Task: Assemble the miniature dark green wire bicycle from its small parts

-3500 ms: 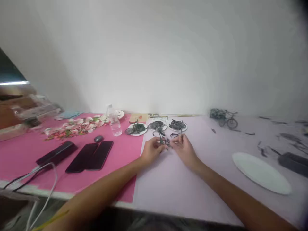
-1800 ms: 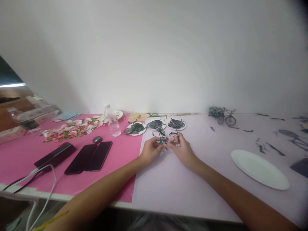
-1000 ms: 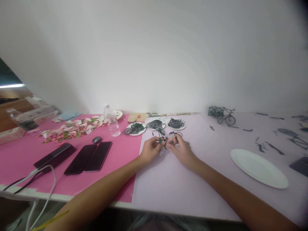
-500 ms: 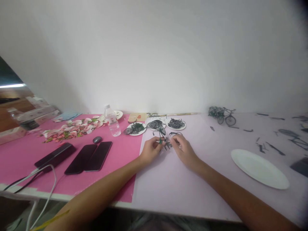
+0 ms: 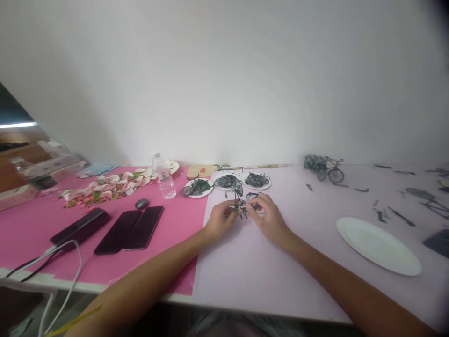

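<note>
My left hand (image 5: pixel 219 220) is closed on a small, partly built model bicycle (image 5: pixel 235 204) in green and black, held low over the pale sheet. A wheel of it seems to stick up past the fingertips. My right hand (image 5: pixel 268 215) has thumb and forefinger pinched right beside it; what sits between those fingertips is too small to make out. Just beyond the hands stand white plates with dark parts: a left plate (image 5: pixel 209 191) of green and black pieces, a middle plate (image 5: pixel 218 186) of wheels and a right plate (image 5: pixel 268 185) of thin black pieces.
A finished-looking model bicycle (image 5: pixel 331 172) stands by the wall, and loose black parts (image 5: pixel 401 216) lie at right near a white oval plate (image 5: pixel 379 245). On the pink sheet are a water bottle (image 5: pixel 163 178), artificial petals (image 5: pixel 108 187), two phones (image 5: pixel 143 228) and a black power bank (image 5: pixel 80 227).
My right hand has moved slightly left, bringing its fingertips against the model bicycle. The left hand stays nearly in place, with the bicycle shifted a little.
</note>
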A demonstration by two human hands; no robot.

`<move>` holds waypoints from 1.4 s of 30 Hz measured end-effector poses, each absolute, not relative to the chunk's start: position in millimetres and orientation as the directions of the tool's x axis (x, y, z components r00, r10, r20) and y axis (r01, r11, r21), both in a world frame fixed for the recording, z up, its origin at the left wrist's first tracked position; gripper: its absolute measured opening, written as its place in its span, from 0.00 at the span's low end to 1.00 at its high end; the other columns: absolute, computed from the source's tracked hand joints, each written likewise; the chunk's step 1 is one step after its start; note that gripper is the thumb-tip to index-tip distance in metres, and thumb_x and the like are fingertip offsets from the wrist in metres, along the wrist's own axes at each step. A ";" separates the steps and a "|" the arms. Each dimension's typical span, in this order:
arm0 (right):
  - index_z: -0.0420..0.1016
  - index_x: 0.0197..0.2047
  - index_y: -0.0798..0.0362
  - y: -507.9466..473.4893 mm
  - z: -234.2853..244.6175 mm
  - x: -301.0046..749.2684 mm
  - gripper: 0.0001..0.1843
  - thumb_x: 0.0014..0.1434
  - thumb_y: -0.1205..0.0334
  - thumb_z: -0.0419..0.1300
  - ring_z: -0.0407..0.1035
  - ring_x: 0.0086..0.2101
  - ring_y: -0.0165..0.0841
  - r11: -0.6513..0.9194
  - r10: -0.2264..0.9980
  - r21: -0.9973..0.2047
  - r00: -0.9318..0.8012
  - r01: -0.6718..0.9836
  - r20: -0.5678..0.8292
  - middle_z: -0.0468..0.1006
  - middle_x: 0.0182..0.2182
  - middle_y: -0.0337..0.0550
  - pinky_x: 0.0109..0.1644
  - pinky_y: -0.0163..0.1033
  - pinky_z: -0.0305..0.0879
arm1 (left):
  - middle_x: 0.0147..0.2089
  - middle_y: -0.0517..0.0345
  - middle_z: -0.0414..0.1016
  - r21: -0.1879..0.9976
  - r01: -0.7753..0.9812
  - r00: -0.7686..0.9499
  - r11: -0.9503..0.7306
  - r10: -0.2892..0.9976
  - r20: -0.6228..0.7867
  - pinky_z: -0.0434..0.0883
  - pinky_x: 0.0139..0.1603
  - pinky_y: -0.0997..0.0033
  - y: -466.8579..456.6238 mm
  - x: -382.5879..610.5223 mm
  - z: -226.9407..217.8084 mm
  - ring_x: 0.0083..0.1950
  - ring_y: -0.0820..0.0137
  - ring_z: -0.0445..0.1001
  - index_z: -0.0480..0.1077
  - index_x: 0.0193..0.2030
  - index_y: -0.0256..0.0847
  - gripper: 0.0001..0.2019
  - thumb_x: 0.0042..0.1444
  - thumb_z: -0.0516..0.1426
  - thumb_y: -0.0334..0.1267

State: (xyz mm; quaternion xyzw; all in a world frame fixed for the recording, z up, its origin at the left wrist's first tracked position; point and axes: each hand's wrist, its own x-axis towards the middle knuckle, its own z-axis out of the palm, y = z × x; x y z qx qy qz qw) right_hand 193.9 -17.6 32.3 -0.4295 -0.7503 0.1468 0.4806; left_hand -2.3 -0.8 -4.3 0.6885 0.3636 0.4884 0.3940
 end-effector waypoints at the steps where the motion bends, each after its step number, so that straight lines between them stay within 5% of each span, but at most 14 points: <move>1: 0.76 0.35 0.47 -17.4 32.1 194.0 0.11 0.68 0.53 0.59 0.68 0.42 0.45 0.586 0.787 -0.633 -0.170 0.506 0.593 0.74 0.36 0.47 0.45 0.49 0.68 | 0.59 0.42 0.78 0.895 0.120 0.257 -0.429 0.885 0.389 0.77 0.50 0.66 -0.7 -2.4 -4.5 0.49 0.61 0.81 0.77 0.55 0.38 0.17 0.65 0.61 0.47; 17: 0.78 0.35 0.49 -15.2 29.6 195.1 0.13 0.70 0.54 0.60 0.68 0.38 0.40 0.650 0.738 -0.600 -0.200 0.466 0.645 0.74 0.33 0.44 0.40 0.42 0.66 | 0.58 0.43 0.79 0.901 0.152 0.275 -0.406 0.893 0.356 0.79 0.45 0.68 1.3 -4.2 -8.2 0.44 0.64 0.83 0.74 0.61 0.36 0.21 0.67 0.60 0.45; 28: 0.67 0.27 0.49 -14.4 29.8 198.2 0.23 0.73 0.50 0.54 0.66 0.34 0.39 0.603 0.781 -0.597 -0.238 0.529 0.577 0.69 0.27 0.42 0.43 0.44 0.64 | 0.51 0.49 0.82 0.807 0.244 0.322 -0.538 0.830 0.455 0.78 0.42 0.73 0.2 -5.3 -4.9 0.41 0.68 0.81 0.75 0.60 0.38 0.17 0.67 0.58 0.38; 34: 0.71 0.41 0.49 -18.6 31.6 198.0 0.10 0.70 0.53 0.56 0.71 0.40 0.39 0.525 0.849 -0.711 -0.232 0.467 0.474 0.76 0.38 0.44 0.44 0.42 0.68 | 0.50 0.49 0.82 0.790 0.271 0.325 -0.551 0.824 0.463 0.76 0.41 0.73 1.3 -6.8 -5.4 0.39 0.69 0.80 0.76 0.58 0.37 0.15 0.68 0.57 0.39; 42: 0.68 0.40 0.49 -17.9 27.3 196.5 0.07 0.68 0.56 0.57 0.71 0.37 0.37 0.504 0.861 -0.719 -0.220 0.478 0.458 0.75 0.36 0.42 0.45 0.42 0.68 | 0.41 0.52 0.81 0.747 0.338 0.333 -0.572 0.815 0.473 0.72 0.39 0.73 2.3 -7.8 -4.7 0.37 0.68 0.75 0.77 0.53 0.36 0.14 0.69 0.56 0.41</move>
